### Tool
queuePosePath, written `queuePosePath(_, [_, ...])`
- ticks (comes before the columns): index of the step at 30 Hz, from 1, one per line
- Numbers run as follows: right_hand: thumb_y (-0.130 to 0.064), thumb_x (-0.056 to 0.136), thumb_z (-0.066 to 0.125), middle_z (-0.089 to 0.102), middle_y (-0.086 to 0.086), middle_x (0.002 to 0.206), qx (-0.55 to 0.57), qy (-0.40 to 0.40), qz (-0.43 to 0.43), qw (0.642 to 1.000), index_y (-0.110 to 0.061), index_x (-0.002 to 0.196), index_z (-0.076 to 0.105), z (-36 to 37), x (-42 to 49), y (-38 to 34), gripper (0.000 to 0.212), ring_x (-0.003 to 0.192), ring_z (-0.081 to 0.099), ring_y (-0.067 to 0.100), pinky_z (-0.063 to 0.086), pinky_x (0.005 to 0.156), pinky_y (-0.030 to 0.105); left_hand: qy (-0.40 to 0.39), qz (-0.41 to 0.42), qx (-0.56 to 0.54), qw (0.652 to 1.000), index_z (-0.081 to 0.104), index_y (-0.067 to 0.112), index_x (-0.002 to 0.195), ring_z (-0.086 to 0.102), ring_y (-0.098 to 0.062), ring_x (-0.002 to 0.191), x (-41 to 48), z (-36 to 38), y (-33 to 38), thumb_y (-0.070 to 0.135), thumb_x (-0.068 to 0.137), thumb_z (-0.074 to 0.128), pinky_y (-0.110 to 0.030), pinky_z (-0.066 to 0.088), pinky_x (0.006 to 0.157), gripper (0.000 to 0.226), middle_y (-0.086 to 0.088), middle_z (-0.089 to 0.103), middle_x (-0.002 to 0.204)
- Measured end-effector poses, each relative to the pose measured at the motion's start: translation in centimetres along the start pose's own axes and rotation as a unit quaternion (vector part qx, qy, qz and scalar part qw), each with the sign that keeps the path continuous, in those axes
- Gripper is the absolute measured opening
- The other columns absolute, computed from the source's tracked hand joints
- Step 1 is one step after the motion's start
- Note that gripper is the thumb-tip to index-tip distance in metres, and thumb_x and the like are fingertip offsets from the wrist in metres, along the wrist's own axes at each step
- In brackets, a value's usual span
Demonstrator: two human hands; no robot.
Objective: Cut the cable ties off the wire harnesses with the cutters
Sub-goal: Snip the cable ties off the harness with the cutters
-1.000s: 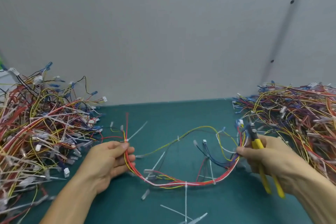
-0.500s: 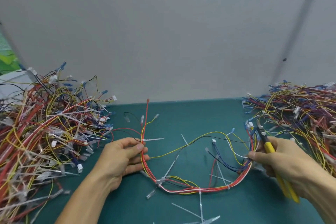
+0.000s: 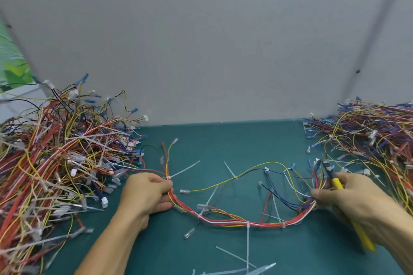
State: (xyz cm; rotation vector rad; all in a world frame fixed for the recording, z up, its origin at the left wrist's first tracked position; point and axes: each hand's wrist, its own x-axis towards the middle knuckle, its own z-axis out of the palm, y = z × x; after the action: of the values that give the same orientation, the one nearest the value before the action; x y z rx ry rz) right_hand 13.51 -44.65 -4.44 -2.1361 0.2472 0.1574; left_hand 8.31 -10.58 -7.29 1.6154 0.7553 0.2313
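A wire harness [image 3: 237, 221] of red, yellow and white wires sags in a curve over the green table between my hands. My left hand [image 3: 146, 194] pinches its left end just below a white cable tie [image 3: 178, 173]. My right hand [image 3: 355, 201] pinches the right end, where blue and black branch wires spread out. In the same hand lie the yellow-handled cutters [image 3: 335, 182], jaws pointing up and away. Two more white cable ties [image 3: 247, 225] wrap the lowest part of the bundle.
A large pile of tied harnesses [image 3: 51, 163] fills the left side of the green table [image 3: 223, 140]. Another pile of wires [image 3: 368, 140] lies at the right. Loose cut ties [image 3: 241, 270] lie near the front edge. A grey wall stands behind.
Both hands and the harness sit slightly further right in view and the harness is stretched a little flatter. The grips are unchanged.
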Motion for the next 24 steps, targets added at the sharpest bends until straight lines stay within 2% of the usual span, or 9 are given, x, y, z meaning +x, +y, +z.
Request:
queuePosePath(3, [-0.025, 0.073, 0.083, 0.062, 0.004, 0.047, -0.1, 0.004, -0.005, 0.995, -0.006, 0.064, 0.065, 0.0, 0.0, 0.0, 0.027, 0.053, 0.054, 0.025, 0.043, 0.06, 0.031, 0.059, 0.041, 0.115, 0.991, 0.059, 0.003, 0.073, 0.064, -0.023, 0.043, 0.4, -0.1, -0.3, 0.001, 0.078, 0.071, -0.031, 0.056, 0.046, 0.014, -0.011, 0.066, 0.052])
queuePosePath(6, [-0.039, 0.071, 0.082, 0.062, -0.002, 0.047, -0.18, 0.013, -0.02, 0.983, -0.013, 0.059, 0.067, -0.5, -0.5, -0.4, 0.032, 0.061, 0.058, 0.02, 0.04, 0.056, 0.026, 0.077, 0.065, 0.183, 0.978, 0.048, 0.011, 0.082, 0.064, -0.023, 0.04, 0.2, 0.0, -0.2, 0.008, 0.076, 0.074, -0.03, 0.053, 0.046, 0.027, -0.006, 0.064, 0.045])
queuePosePath(9, [-0.051, 0.074, 0.075, 0.062, 0.003, 0.064, -0.294, 0.043, -0.034, 0.954, -0.016, 0.065, 0.057, -1.6, -0.9, -0.6, 0.04, 0.069, 0.059, 0.023, 0.045, 0.059, 0.029, 0.089, 0.068, 0.19, 0.975, 0.046, 0.012, 0.081, 0.064, -0.022, 0.04, 0.1, 0.0, -0.1, 0.009, 0.075, 0.075, -0.031, 0.055, 0.047, 0.029, -0.007, 0.065, 0.047])
queuePosePath(11, [-0.051, 0.079, 0.069, 0.057, 0.003, 0.072, -0.372, 0.108, -0.059, 0.92, -0.018, 0.069, 0.046, -2.5, -1.6, -1.1, 0.042, 0.073, 0.056, 0.029, 0.042, 0.06, 0.032, 0.092, 0.066, 0.18, 0.977, 0.047, 0.011, 0.081, 0.065, -0.023, 0.041, 0.1, 0.0, -0.1, 0.007, 0.075, 0.075, -0.03, 0.054, 0.045, 0.028, -0.008, 0.066, 0.049])
queuePosePath(13, [-0.044, 0.079, 0.068, 0.053, 0.003, 0.068, -0.387, 0.19, -0.146, 0.89, -0.018, 0.07, 0.042, -2.6, -2.7, -2.2, 0.039, 0.072, 0.057, 0.033, 0.037, 0.056, 0.033, 0.087, 0.068, 0.175, 0.978, 0.05, 0.008, 0.079, 0.065, -0.024, 0.041, 0.0, 0.0, 0.0, 0.005, 0.076, 0.075, -0.027, 0.05, 0.041, 0.025, -0.009, 0.065, 0.049])
queuePosePath(15, [-0.03, 0.077, 0.07, 0.053, 0.002, 0.066, -0.363, 0.222, -0.298, 0.854, -0.019, 0.071, 0.048, -1.2, -3.7, -4.3, 0.026, 0.07, 0.059, 0.034, 0.035, 0.053, 0.033, 0.079, 0.072, 0.172, 0.979, 0.054, 0.005, 0.077, 0.065, -0.025, 0.043, -0.1, 0.0, 0.0, 0.003, 0.076, 0.074, -0.028, 0.051, 0.04, 0.021, -0.009, 0.065, 0.048])
queuePosePath(18, [-0.022, 0.083, 0.059, 0.059, 0.001, 0.094, -0.398, 0.111, -0.437, 0.799, -0.02, 0.093, 0.06, 3.3, -3.7, -7.6, 0.01, 0.092, 0.056, 0.03, 0.041, 0.068, 0.036, 0.066, 0.082, 0.182, 0.978, 0.059, 0.003, 0.073, 0.066, -0.025, 0.045, -0.3, -0.1, 0.1, 0.003, 0.076, 0.074, -0.032, 0.056, 0.045, 0.016, -0.009, 0.065, 0.049])
queuePosePath(21, [-0.013, 0.085, 0.05, 0.058, 0.004, 0.107, -0.511, -0.001, -0.463, 0.724, -0.016, 0.102, 0.057, 8.4, -1.6, -9.1, 0.019, 0.102, 0.049, 0.028, 0.034, 0.072, 0.034, 0.054, 0.096, 0.2, 0.974, 0.061, 0.006, 0.071, 0.066, -0.023, 0.045, -0.5, -0.2, 0.2, 0.003, 0.076, 0.074, -0.035, 0.058, 0.048, 0.014, -0.008, 0.066, 0.05])
queuePosePath(24, [-0.008, 0.085, 0.051, 0.063, 0.009, 0.105, -0.58, -0.042, -0.457, 0.673, -0.012, 0.1, 0.058, 10.6, 0.3, -9.0, 0.018, 0.102, 0.052, 0.029, 0.031, 0.069, 0.033, 0.021, 0.114, 0.231, 0.966, 0.065, 0.011, 0.07, 0.066, -0.021, 0.047, -0.5, -0.6, 0.3, 0.002, 0.077, 0.072, -0.034, 0.059, 0.051, 0.014, -0.007, 0.066, 0.052])
